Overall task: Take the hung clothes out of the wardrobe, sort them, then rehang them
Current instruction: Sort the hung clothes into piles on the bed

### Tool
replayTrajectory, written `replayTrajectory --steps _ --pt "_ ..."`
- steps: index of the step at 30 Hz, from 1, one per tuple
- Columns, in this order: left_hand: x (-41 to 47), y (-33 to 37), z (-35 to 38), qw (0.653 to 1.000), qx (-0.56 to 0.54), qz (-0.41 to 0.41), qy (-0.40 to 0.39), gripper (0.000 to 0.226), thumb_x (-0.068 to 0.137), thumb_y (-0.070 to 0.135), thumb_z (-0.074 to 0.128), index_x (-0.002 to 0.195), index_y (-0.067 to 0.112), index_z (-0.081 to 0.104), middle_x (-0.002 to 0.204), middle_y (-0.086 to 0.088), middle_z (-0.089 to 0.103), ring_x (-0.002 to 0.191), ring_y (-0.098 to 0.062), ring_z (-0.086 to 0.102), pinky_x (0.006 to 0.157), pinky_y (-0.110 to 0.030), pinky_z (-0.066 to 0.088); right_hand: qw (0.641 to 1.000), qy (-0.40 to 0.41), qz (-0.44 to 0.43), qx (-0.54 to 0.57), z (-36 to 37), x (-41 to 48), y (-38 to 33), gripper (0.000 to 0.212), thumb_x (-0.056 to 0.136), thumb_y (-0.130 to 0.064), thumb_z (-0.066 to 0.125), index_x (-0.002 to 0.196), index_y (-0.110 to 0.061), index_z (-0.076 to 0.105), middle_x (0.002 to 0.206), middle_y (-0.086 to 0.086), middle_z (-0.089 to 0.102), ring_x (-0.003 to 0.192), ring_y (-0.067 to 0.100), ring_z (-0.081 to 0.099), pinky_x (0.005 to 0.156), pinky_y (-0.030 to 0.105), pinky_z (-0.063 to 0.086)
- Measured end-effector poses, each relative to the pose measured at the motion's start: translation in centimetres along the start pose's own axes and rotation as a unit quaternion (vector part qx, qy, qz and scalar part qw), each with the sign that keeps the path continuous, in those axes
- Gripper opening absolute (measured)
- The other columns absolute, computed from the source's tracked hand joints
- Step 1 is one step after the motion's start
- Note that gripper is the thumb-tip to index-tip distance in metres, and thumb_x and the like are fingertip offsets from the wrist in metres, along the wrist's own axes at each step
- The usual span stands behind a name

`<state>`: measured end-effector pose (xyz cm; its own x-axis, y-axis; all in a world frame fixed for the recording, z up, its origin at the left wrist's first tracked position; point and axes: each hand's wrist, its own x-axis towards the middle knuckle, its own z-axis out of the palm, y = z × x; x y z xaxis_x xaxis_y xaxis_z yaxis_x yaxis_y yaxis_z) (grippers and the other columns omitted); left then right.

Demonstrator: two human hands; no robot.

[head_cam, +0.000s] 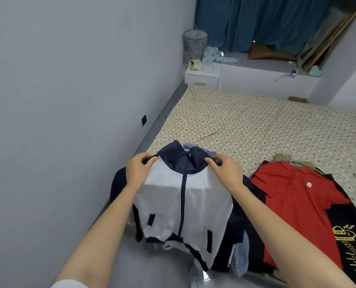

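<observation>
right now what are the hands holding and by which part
The white and navy jacket: left hand and right hand each grip a shoulder beside the collar.

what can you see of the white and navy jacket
The jacket has a white front, a navy stand-up collar, a navy zip strip down the middle, two navy pocket welts and navy sleeves and hem. The cloth looks smooth and sporty. It is on a pink hanger, front up. The left hand and right hand pinch its shoulders, holding it over dark clothes at the bed edge.
</observation>
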<state>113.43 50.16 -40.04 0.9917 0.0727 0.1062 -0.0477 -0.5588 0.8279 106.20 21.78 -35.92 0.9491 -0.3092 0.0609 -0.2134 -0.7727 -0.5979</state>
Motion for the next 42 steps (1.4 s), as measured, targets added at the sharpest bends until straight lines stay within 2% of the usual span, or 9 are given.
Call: replayTrajectory --steps 6,12,18,22,27,30,35,39,42 --pt "5.4 0.0 3.8 0.999 0.025 -0.011 -0.019 0.013 0.085 0.041 0.071 0.081 0.029 0.073 0.083 0.016 0.071 0.085 -0.005 0.065 0.082 -0.036 0.054 0.999 -0.025 0.017 0.019 1.4 6.0 2.3 0.028 0.092 -0.053 0.056 0.084 -0.027 0.060 0.077 -0.010 0.060 0.077 0.019 0.061 0.059 0.030 0.036" --pt "9.5 -0.3 7.8 0.997 0.058 -0.028 -0.034 0.019 0.085 0.045 0.070 0.083 0.027 0.073 0.083 0.014 0.071 0.083 -0.007 0.064 0.080 -0.033 0.053 0.998 -0.042 0.033 0.020 3.2 11.1 5.0 0.035 0.093 -0.054 0.055 0.102 -0.022 0.066 0.091 -0.005 0.066 0.082 0.019 0.062 0.060 0.031 0.043" --pt "14.0 -0.8 11.3 0.994 0.078 -0.033 -0.064 0.015 0.087 0.039 0.070 0.079 0.027 0.072 0.079 0.012 0.070 0.079 -0.010 0.063 0.077 -0.032 0.052 0.996 -0.053 0.065 0.015 6.1 15.5 7.4 0.036 0.094 -0.052 0.054 0.100 -0.018 0.065 0.083 -0.003 0.065 0.076 0.020 0.061 0.062 0.034 0.047" --pt "17.6 -2.3 14.1 0.991 0.086 -0.047 -0.090 0.016 0.088 0.038 0.068 0.080 0.024 0.071 0.078 0.009 0.070 0.078 -0.012 0.062 0.074 -0.030 0.048 0.992 -0.072 0.099 0.014 8.7 18.9 8.8 0.038 0.095 -0.051 0.054 0.106 -0.017 0.065 0.093 -0.001 0.067 0.084 0.022 0.062 0.067 0.035 0.049" --pt "21.7 -6.2 18.2 0.980 0.109 -0.082 -0.144 0.016 0.085 0.039 0.064 0.077 0.028 0.070 0.072 0.007 0.067 0.075 -0.017 0.062 0.072 -0.034 0.051 0.983 -0.122 0.139 -0.016 12.7 22.3 10.9 0.031 0.098 -0.046 0.051 0.089 -0.017 0.052 0.075 -0.003 0.055 0.070 0.021 0.054 0.051 0.031 0.033" --pt "24.0 -9.2 20.4 0.973 0.139 -0.082 -0.167 0.020 0.088 0.039 0.062 0.082 0.022 0.071 0.074 0.003 0.066 0.073 -0.021 0.062 0.071 -0.037 0.051 0.979 -0.142 0.142 -0.043 15.7 24.5 12.3 0.033 0.099 -0.045 0.049 0.100 -0.015 0.061 0.073 0.001 0.059 0.069 0.024 0.059 0.049 0.031 0.032" --pt "26.6 -13.5 23.7 0.961 0.169 -0.082 -0.202 0.026 0.094 0.036 0.063 0.075 0.018 0.062 0.067 -0.001 0.058 0.068 -0.024 0.058 0.061 -0.033 0.038 0.973 -0.160 0.152 -0.061 20.3 27.8 14.4 0.039 0.098 -0.043 0.049 0.118 -0.012 0.062 0.098 0.007 0.069 0.090 0.029 0.064 0.069 0.038 0.052" --pt "28.2 -16.5 26.1 0.960 0.174 -0.081 -0.204 0.020 0.093 0.037 0.062 0.090 0.018 0.070 0.078 0.001 0.066 0.076 -0.022 0.063 0.071 -0.039 0.049 0.963 -0.180 0.180 -0.090 23.1 29.3 15.8 0.033 0.100 -0.037 0.050 0.108 -0.007 0.060 0.099 0.009 0.066 0.089 0.030 0.061 0.064 0.034 0.040" --pt "28.0 -17.5 26.9 0.961 0.167 -0.078 -0.207 0.020 0.092 0.035 0.062 0.102 0.020 0.070 0.089 0.001 0.069 0.085 -0.022 0.064 0.081 -0.042 0.050 0.957 -0.192 0.194 -0.097 24.5 29.3 16.8 0.029 0.099 -0.029 0.049 0.114 -0.008 0.060 0.115 0.014 0.063 0.102 0.035 0.059 0.074 0.037 0.044"
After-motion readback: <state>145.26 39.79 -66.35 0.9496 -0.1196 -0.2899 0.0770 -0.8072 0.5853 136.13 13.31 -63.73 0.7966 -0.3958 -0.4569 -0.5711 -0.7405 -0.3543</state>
